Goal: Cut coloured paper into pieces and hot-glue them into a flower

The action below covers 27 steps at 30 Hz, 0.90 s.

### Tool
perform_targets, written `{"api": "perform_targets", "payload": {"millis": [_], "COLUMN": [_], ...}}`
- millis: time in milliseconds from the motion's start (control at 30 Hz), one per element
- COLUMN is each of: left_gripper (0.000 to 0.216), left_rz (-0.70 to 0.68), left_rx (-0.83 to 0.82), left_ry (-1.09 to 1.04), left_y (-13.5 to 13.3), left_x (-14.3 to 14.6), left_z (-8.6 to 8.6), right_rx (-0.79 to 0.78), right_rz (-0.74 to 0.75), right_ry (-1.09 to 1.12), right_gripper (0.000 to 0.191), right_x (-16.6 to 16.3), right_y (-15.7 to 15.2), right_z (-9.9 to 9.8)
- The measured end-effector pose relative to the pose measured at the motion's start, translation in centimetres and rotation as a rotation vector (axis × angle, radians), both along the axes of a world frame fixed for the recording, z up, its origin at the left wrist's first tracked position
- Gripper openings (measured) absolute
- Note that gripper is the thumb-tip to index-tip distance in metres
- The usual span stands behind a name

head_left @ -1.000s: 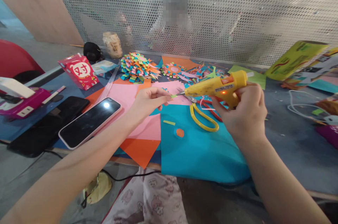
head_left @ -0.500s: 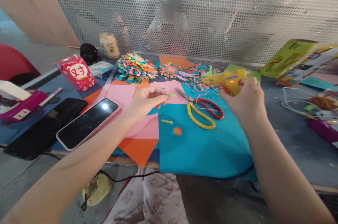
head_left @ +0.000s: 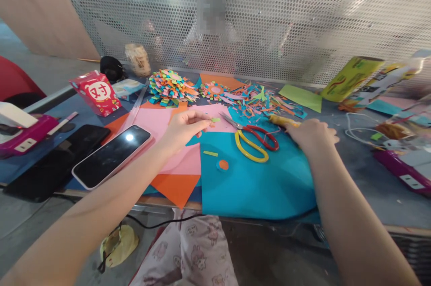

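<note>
My left hand is closed in a pinch on a small green paper strip above the pink paper. My right hand is low over the right side of the table, closed around a yellow glue gun; the hand hides the gun's grip. Between my hands, scissors with one red and one yellow handle lie partly open on blue paper. A second green strip and a small orange-topped paper disc lie nearer to me.
Behind my hands are a fringed multicoloured paper ball, a paper flower and loose paper shreds. A phone and a red packet lie left. A purple power strip sits right; a perforated metal panel stands behind.
My right hand has lowered the glue gun from mid-air to the table. My left hand has stayed almost in place with the green strip. The view has shifted slightly.
</note>
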State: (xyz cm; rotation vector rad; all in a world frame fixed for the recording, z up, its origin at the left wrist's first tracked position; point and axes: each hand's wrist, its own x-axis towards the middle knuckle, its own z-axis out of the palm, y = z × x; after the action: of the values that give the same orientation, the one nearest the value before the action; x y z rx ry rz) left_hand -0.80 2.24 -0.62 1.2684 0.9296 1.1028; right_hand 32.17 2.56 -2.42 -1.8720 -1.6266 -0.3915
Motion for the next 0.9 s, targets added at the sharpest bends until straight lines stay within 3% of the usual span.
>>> {"api": "perform_targets", "payload": {"millis": [133, 233, 300, 467, 600, 700, 767, 900], "left_gripper": [0.006, 0.006, 0.005, 0.003, 0.006, 0.009, 0.012, 0.012], "left_rz": [0.007, -0.013, -0.007, -0.028, -0.061, -0.083, -0.082, -0.078], "left_rx": [-0.033, -0.026, -0.025, -0.015, 0.019, 0.063, 0.077, 0.135], "left_ry": [0.031, 0.045, 0.033, 0.054, 0.072, 0.076, 0.074, 0.1], "left_y": [-0.2, -0.1, -0.1, -0.5, -0.6, -0.7, -0.8, -1.5], "left_x": [0.0, -0.1, -0.1, 0.1, 0.1, 0.1, 0.1, 0.4], "left_z": [0.2, 0.2, 0.3, 0.5, 0.0, -0.3, -0.5, -0.5], "right_rx": [-0.11, -0.413, -0.494, -0.598, -0.649, -0.518, -0.435, -0.481], "right_rz": [0.189, 0.719, 0.835, 0.806, 0.808, 0.79, 0.745, 0.689], "right_ry": [-0.015, 0.071, 0.076, 0.036, 0.128, 0.308, 0.475, 0.804], "right_gripper": [0.027, 0.032, 0.032, 0.015, 0.012, 0.007, 0.014, 0.033], "right_x": [-5.5, -9.9, -11.7, -12.5, -12.0, -11.8, -11.8, -12.1], "right_y": [-2.1, -4.1, -5.1, -6.3, -6.2, -6.0, -6.0, -6.6], "right_z": [1.2, 0.7, 0.3, 0.5, 1.1, 1.1, 1.2, 1.8]}}
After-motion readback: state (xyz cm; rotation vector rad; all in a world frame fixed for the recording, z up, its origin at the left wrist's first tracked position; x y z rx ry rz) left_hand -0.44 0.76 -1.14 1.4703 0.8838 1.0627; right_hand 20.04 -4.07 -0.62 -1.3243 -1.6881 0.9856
